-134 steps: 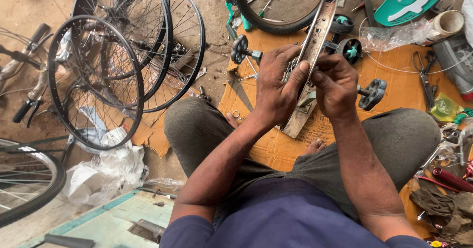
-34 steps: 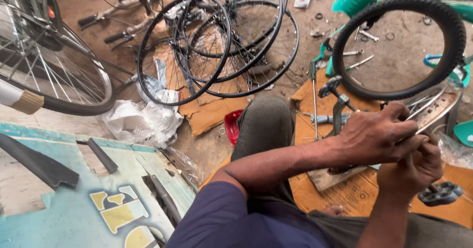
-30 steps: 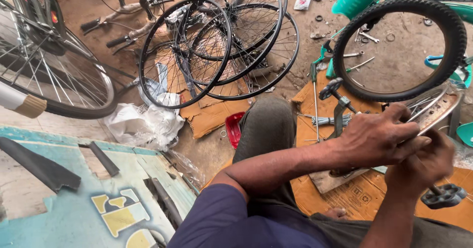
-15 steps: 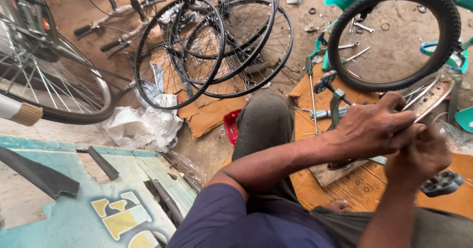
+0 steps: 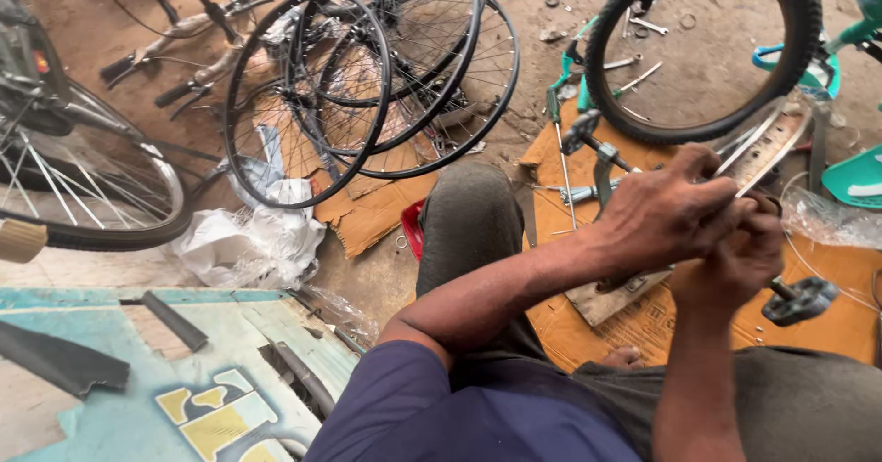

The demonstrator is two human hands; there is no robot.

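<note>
We grip the long metal strip point(image 5: 767, 145) with both hands, left hand point(image 5: 666, 214) over right hand point(image 5: 735, 264) (a pedal point(image 5: 797, 301) lies just beside).

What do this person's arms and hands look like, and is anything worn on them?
Both arms are bare from above the elbow down. The left hand and right hand wear no gloves, rings or watch that I can see. A dark blue short-sleeved shirt covers the shoulders.
</note>
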